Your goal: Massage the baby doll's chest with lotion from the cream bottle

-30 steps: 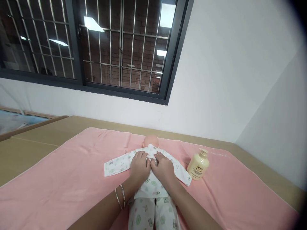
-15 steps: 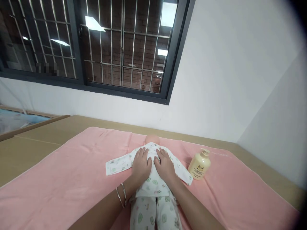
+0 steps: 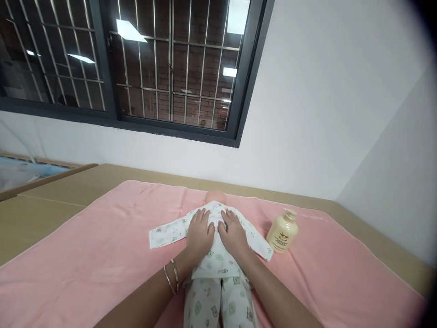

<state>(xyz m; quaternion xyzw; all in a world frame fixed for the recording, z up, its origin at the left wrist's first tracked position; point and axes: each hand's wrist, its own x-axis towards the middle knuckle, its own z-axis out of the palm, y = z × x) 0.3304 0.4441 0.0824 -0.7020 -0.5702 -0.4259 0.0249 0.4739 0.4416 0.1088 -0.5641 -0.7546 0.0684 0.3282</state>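
Observation:
A baby doll [image 3: 218,264] in white printed pyjamas lies stretched out on a pink blanket [image 3: 112,237], its head toward the wall and its sleeves spread to both sides. My left hand [image 3: 200,234] rests flat on the left side of its upper body, fingers extended. Mirroring it on the right side, my right hand [image 3: 234,232] lies flat too, with the thumbs a short gap apart. Only the rounded, bare head shows past the collar; the doll's feet are outside the view. Two bangles [image 3: 171,275] circle my left wrist.
A pale yellow pump bottle [image 3: 282,231] stands on the blanket beside the doll's right-hand sleeve. Around the blanket runs a wooden tabletop [image 3: 64,191], backed by a white wall and a barred window [image 3: 174,68]. At far left is a wooden-edged bed or tray [image 3: 34,173] with blue fabric.
The whole view has shifted very slightly. Both hands stay flat on the doll's upper body, and the doll and bottle keep their places.

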